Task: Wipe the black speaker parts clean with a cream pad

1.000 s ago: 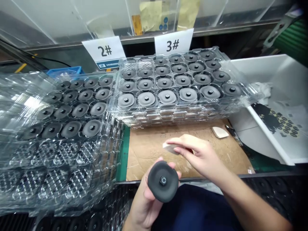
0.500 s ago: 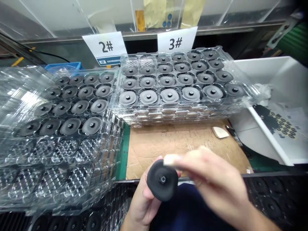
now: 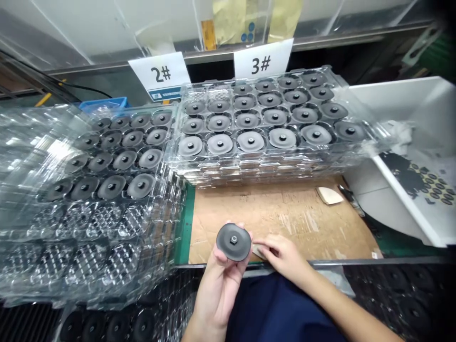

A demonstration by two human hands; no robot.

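Observation:
My left hand (image 3: 217,285) holds a dark grey round disc (image 3: 233,241) with a small metal stud at its centre, its fingers behind it and its thumb at the lower edge. The disc looks like moulded rubber. My right hand (image 3: 281,255) is just to the right of the disc, pinching a pale pad (image 3: 259,252) whose greater part is hidden by the fingers. The pad sits at the disc's right edge. A similar pale pad (image 3: 329,195) lies on the cardboard sheet (image 3: 285,223) farther ahead.
Stacked transparent plastic trays (image 3: 263,166) hold several discs ahead, with more trays (image 3: 149,223) to the left. Labels 2# (image 3: 160,76) and 3# (image 3: 262,64) stand behind them. A white bin (image 3: 406,109) stands at right, and a blue crate (image 3: 103,104) stands behind.
My right hand has moved down and right, off the disc's face to its edge. My left hand has turned the disc flatter towards me, and its face looks lighter.

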